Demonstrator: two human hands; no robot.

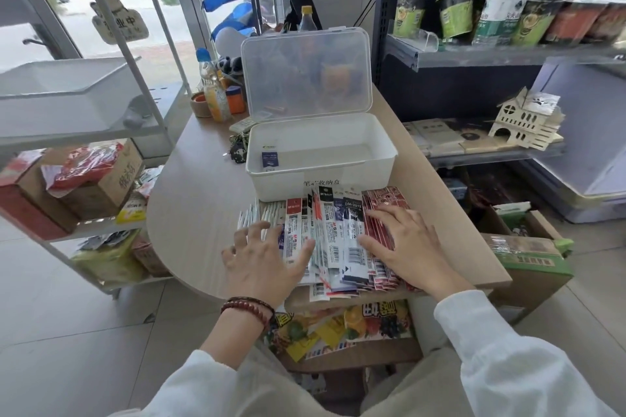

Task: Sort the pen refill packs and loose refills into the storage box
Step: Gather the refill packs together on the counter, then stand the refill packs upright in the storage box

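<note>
A white storage box stands on the wooden table with its clear lid raised; one small dark pack lies inside at its left. In front of the box lies a spread pile of pen refill packs, white and blue in the middle, red ones at the right. Loose white refills lie at the pile's left end. My left hand rests flat with fingers spread on the left of the pile. My right hand lies flat on the red packs, holding nothing.
Bottles and a tape roll stand behind the box at the left, with keys beside it. A white rack with cartons is on the left, a dark shop shelf on the right. A cardboard box stands at the table's right.
</note>
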